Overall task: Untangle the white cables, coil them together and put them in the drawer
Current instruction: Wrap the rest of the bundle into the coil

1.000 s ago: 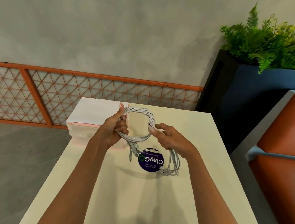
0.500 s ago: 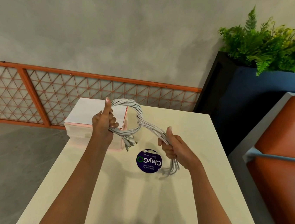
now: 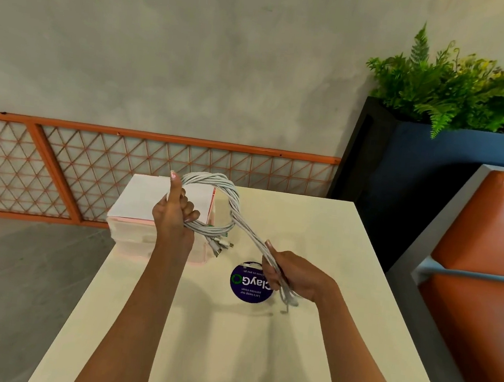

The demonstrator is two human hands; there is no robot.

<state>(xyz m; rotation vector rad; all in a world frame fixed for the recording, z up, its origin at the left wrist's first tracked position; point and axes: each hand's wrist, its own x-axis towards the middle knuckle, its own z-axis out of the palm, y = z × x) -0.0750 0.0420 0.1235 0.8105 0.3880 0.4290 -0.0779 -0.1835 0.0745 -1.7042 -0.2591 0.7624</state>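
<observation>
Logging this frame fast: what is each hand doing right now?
Left hand: grips the looped white cables, thumb up.
Right hand: grips the same cables' trailing end.

The white cables (image 3: 231, 198), held a second ago as one round open loop between hands set close together, have been twisted. A crossing is now seen in the bundle, with a smaller loop kept at the left hand (image 3: 175, 216) and a straighter run drawn down to the right hand (image 3: 294, 277). The left hand has been turned so that its thumb is pointed upward, and it is now seen in front of the drawer unit (image 3: 139, 203). The right hand has been pulled lower and away from the left, so that the right edge of the purple sticker (image 3: 247, 286) is now overlapped by it. Over the last half-second only a slight lowering of the right hand is noted.
</observation>
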